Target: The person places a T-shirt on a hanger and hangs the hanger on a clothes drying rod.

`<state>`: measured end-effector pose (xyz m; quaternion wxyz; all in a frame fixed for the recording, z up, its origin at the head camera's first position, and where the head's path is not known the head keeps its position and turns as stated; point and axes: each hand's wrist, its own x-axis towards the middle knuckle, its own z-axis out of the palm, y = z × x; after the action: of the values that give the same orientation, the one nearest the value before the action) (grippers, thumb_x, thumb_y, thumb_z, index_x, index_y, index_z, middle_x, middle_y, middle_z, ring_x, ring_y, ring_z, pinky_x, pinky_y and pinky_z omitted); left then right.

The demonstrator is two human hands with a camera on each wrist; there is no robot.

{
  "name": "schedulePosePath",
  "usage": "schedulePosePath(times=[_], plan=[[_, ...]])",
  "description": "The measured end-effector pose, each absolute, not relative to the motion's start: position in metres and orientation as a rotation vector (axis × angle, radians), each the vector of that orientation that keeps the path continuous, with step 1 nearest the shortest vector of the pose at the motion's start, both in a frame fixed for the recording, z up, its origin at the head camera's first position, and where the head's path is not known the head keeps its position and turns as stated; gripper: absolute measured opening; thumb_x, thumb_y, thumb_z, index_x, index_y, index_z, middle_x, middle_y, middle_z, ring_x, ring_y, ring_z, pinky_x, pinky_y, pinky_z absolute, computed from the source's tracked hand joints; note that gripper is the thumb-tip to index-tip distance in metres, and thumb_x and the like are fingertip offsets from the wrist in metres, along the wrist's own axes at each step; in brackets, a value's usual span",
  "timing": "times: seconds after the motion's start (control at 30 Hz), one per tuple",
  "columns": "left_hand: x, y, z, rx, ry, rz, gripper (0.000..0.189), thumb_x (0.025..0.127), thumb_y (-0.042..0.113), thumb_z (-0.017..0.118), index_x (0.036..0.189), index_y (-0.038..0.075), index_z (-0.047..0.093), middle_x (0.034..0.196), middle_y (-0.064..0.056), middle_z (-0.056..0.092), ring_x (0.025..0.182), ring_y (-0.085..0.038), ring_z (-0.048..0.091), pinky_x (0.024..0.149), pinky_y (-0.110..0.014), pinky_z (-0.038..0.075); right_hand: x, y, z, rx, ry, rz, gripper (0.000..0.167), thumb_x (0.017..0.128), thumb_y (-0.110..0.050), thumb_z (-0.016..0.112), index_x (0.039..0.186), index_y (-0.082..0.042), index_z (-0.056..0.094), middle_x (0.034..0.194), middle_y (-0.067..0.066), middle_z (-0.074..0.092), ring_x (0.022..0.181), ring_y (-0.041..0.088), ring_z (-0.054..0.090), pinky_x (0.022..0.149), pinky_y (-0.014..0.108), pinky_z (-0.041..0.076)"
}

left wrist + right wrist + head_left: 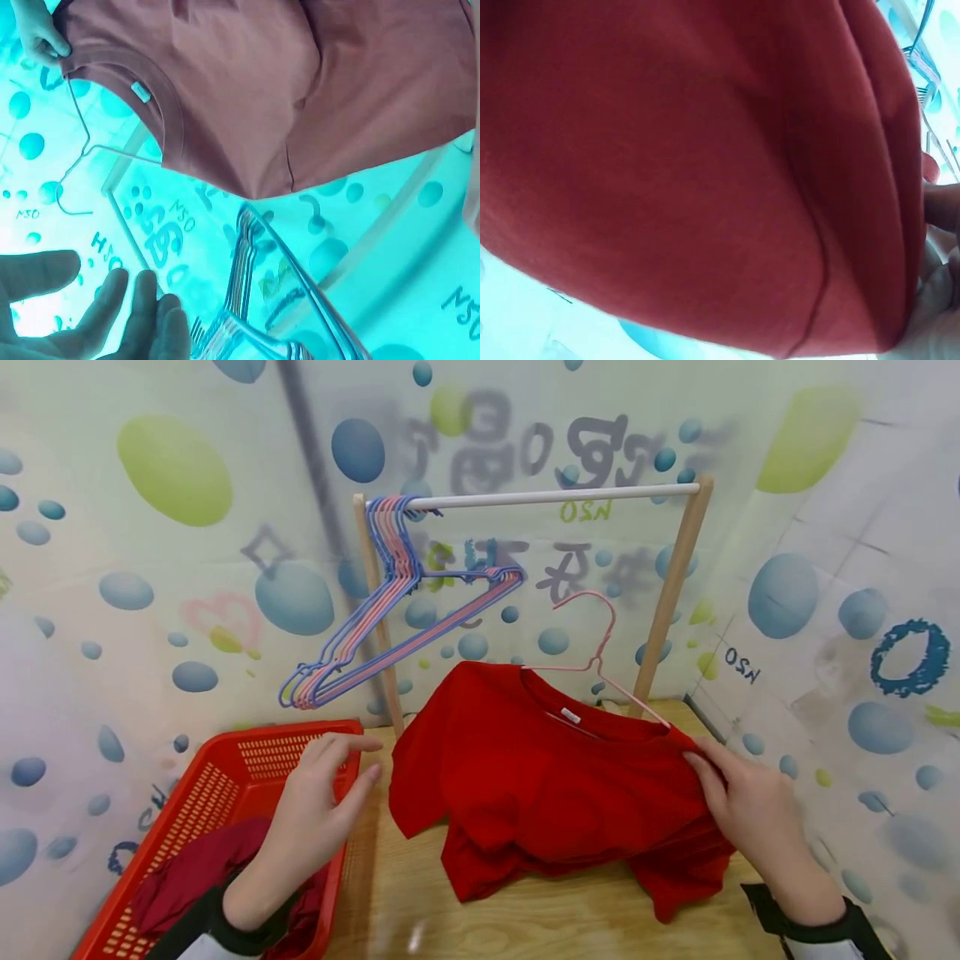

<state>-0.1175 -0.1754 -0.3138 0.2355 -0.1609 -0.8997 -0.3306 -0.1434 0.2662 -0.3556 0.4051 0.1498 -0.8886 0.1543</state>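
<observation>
A red T-shirt hangs on a pink hanger whose hook points up and is off the rail. My right hand pinches the shirt's right-side shoulder, close to where the hanger's arm enters the collar. In the right wrist view the red cloth fills most of the picture, and only part of that hand shows at the edge. My left hand is off the shirt, to its left, with thumb and fingers apart and nothing between them. The left wrist view shows those parted fingers below the shirt.
Several blue and pink hangers hang at the left end of a white rail on wooden posts. A red plastic basket with dark red cloth inside stands at left on the wooden table. Patterned curtains surround the table.
</observation>
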Motion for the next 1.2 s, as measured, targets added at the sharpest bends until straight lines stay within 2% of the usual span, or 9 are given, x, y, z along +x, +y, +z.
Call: schedulePosePath(times=[0.13,0.23,0.5,0.6,0.8,0.9,1.03,1.1,1.2], plan=[[-0.113,-0.18,-0.313,-0.389,-2.525,-0.885,0.022,0.088,0.013,0.066,0.11,0.011,0.062,0.111,-0.005,0.062,0.108,-0.023,0.05,0.086,-0.048,0.046,-0.147,0.268,-0.356,0.324,-2.259,0.395,0.024,0.077,-0.004,0.074,0.099,-0.001,0.067,0.068,0.019,0.065,0.043,0.024,0.049,0.038,0.028,0.033],[-0.111,-0.183,-0.313,-0.36,-2.535,-0.872,0.022,0.088,0.012,0.067,0.11,0.01,0.063,0.11,-0.006,0.062,0.108,-0.024,0.051,0.086,-0.049,0.047,-0.149,0.271,-0.354,0.28,-2.251,0.384,0.022,0.079,-0.004,0.072,0.1,0.001,0.066,0.059,0.017,0.059,0.04,0.021,0.044,0.037,0.026,0.029],[-0.11,-0.189,-0.314,-0.329,-2.538,-0.858,0.022,0.087,0.011,0.067,0.109,0.008,0.062,0.109,-0.008,0.063,0.107,-0.025,0.051,0.084,-0.05,0.046,-0.161,0.282,-0.346,0.205,-2.167,0.4,0.017,0.085,-0.005,0.066,0.099,0.005,0.063,0.07,0.025,0.062,0.044,0.029,0.047,0.038,0.035,0.036],[-0.11,-0.19,-0.316,-0.314,-2.559,-0.861,0.022,0.088,0.012,0.066,0.109,0.008,0.062,0.109,-0.008,0.063,0.107,-0.026,0.051,0.085,-0.051,0.046,-0.166,0.284,-0.343,0.151,-2.179,0.416,0.016,0.089,-0.008,0.062,0.1,0.004,0.063,0.069,0.025,0.061,0.043,0.028,0.043,0.038,0.029,0.03],[-0.11,-0.19,-0.318,-0.293,-2.579,-0.857,0.021,0.088,0.013,0.066,0.108,0.008,0.062,0.108,-0.008,0.063,0.106,-0.027,0.052,0.086,-0.051,0.047,-0.178,0.288,-0.333,0.07,-2.183,0.412,0.022,0.093,-0.013,0.057,0.104,0.006,0.062,0.077,0.029,0.062,0.044,0.03,0.04,0.039,0.029,0.026],[-0.11,-0.191,-0.319,-0.285,-2.583,-0.858,0.02,0.089,0.013,0.066,0.107,0.008,0.062,0.107,-0.008,0.064,0.106,-0.026,0.053,0.086,-0.051,0.047,-0.185,0.29,-0.324,0.077,-2.171,0.39,0.024,0.094,-0.014,0.055,0.103,0.007,0.062,0.07,0.028,0.059,0.041,0.029,0.037,0.038,0.029,0.024],[-0.11,-0.193,-0.32,-0.277,-2.584,-0.866,0.019,0.089,0.013,0.066,0.107,0.008,0.062,0.106,-0.007,0.064,0.105,-0.025,0.053,0.085,-0.05,0.047,-0.194,0.293,-0.31,0.092,-2.173,0.371,0.025,0.095,-0.014,0.054,0.105,0.008,0.061,0.068,0.028,0.057,0.044,0.034,0.042,0.04,0.043,0.036],[-0.11,-0.194,-0.32,-0.279,-2.58,-0.87,0.019,0.089,0.013,0.065,0.107,0.009,0.062,0.106,-0.007,0.064,0.105,-0.026,0.053,0.085,-0.05,0.047,-0.197,0.294,-0.303,0.085,-2.193,0.391,0.027,0.096,-0.015,0.053,0.107,0.007,0.061,0.074,0.029,0.06,0.05,0.038,0.048,0.048,0.051,0.043],[-0.11,-0.195,-0.321,-0.283,-2.577,-0.879,0.019,0.089,0.013,0.065,0.107,0.009,0.062,0.106,-0.007,0.064,0.105,-0.026,0.053,0.085,-0.05,0.047,-0.201,0.294,-0.294,0.08,-2.218,0.4,0.028,0.096,-0.016,0.052,0.109,0.008,0.061,0.082,0.031,0.061,0.061,0.045,0.052,0.056,0.057,0.044]])
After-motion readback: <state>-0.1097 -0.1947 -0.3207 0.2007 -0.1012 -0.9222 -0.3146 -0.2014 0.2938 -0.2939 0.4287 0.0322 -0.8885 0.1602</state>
